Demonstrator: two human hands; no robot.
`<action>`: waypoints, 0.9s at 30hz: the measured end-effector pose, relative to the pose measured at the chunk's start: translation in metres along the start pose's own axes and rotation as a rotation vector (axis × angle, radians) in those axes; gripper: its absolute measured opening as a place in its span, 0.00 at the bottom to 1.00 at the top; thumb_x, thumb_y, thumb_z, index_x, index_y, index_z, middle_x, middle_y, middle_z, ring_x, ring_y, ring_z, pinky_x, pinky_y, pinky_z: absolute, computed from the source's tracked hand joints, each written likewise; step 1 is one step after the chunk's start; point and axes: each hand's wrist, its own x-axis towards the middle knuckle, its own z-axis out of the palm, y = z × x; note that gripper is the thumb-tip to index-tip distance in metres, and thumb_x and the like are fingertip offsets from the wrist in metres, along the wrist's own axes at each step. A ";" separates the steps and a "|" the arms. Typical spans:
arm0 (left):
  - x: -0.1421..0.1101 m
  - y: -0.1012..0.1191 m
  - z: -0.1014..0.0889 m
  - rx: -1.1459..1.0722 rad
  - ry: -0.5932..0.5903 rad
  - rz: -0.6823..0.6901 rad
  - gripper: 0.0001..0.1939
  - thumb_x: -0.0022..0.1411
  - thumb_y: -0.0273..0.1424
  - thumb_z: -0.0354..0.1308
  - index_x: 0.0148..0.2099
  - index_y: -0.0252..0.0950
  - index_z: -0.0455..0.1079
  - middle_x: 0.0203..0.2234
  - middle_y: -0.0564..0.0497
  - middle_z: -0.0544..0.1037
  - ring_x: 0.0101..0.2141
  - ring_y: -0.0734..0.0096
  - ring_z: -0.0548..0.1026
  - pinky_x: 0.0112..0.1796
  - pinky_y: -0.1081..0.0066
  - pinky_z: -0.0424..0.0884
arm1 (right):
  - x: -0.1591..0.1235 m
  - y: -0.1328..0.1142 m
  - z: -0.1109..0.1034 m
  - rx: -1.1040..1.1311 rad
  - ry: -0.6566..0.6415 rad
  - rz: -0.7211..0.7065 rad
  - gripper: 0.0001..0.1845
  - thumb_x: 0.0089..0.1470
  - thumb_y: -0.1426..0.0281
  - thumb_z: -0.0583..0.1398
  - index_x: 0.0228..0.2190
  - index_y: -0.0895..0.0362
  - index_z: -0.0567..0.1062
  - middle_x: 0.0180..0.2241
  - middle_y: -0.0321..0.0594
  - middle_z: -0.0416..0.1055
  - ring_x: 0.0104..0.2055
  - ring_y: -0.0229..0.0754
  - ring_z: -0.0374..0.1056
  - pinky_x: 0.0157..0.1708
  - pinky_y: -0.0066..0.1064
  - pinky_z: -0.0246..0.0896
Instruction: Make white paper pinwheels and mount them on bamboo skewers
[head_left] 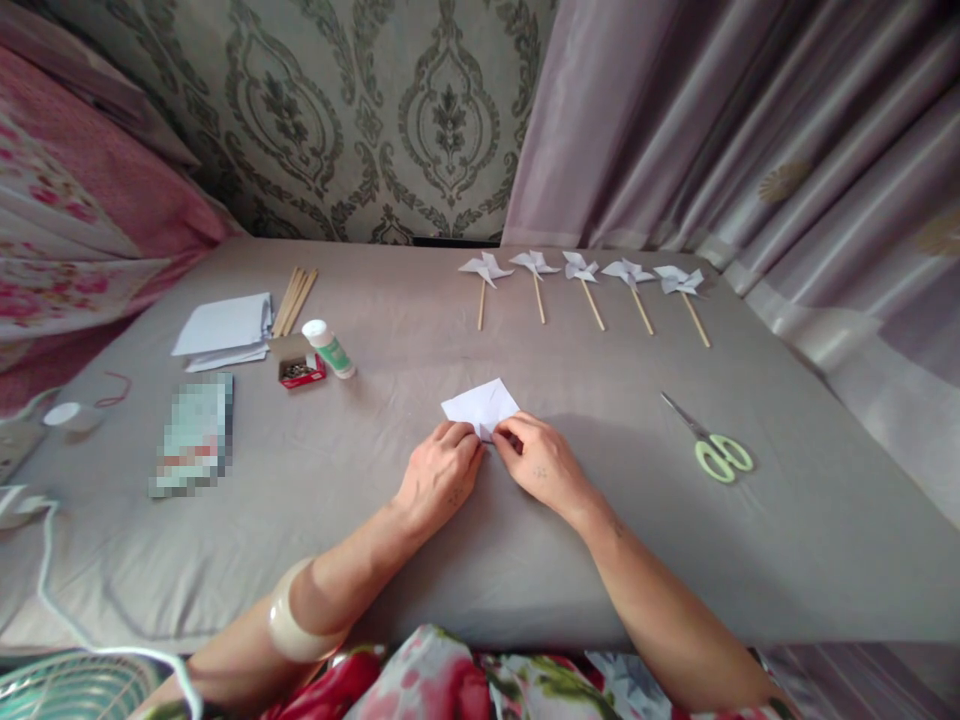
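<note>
A folded white paper sheet (pixel 481 405) lies on the grey cloth-covered table (pixel 465 540) in the middle. My left hand (pixel 439 477) and my right hand (pixel 538 463) meet at its near corner, fingers curled and pinching the paper's edge. Both hands rest on the cloth. Several finished white paper pinwheels on wooden sticks (pixel 585 285) lie in a row at the far side, beyond the hands.
Green-handled scissors (pixel 712 445) lie to the right. At the left are a stack of white paper (pixel 225 328), loose wooden sticks (pixel 294 298), a glue bottle (pixel 328 347), a small red box of pins (pixel 301 370) and a blurred packet (pixel 193 432). Curtains hang at right.
</note>
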 end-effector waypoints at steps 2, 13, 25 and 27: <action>0.000 0.001 -0.001 0.029 -0.002 0.020 0.13 0.67 0.29 0.45 0.36 0.35 0.70 0.34 0.48 0.76 0.38 0.68 0.73 0.40 0.69 0.72 | 0.001 0.001 0.003 0.028 0.015 0.016 0.08 0.58 0.71 0.55 0.30 0.56 0.74 0.31 0.40 0.73 0.31 0.38 0.68 0.33 0.27 0.59; 0.003 0.004 -0.005 0.013 -0.094 -0.013 0.11 0.68 0.30 0.45 0.40 0.34 0.68 0.36 0.46 0.75 0.40 0.64 0.71 0.41 0.66 0.72 | 0.005 0.003 0.009 0.098 0.061 0.126 0.06 0.56 0.69 0.57 0.33 0.56 0.75 0.31 0.40 0.77 0.29 0.39 0.70 0.32 0.28 0.60; 0.004 0.001 -0.001 -0.019 -0.092 0.003 0.12 0.68 0.29 0.43 0.46 0.34 0.66 0.37 0.45 0.73 0.40 0.63 0.70 0.43 0.63 0.71 | 0.006 0.004 0.013 0.131 0.089 0.213 0.05 0.54 0.69 0.59 0.34 0.55 0.73 0.32 0.41 0.77 0.29 0.40 0.71 0.31 0.30 0.62; 0.004 0.001 -0.001 -0.015 -0.093 0.004 0.12 0.68 0.29 0.43 0.47 0.35 0.66 0.37 0.45 0.73 0.40 0.64 0.70 0.43 0.63 0.71 | 0.006 0.004 0.013 0.136 0.094 0.208 0.05 0.55 0.69 0.58 0.34 0.55 0.73 0.32 0.41 0.77 0.29 0.40 0.71 0.31 0.29 0.62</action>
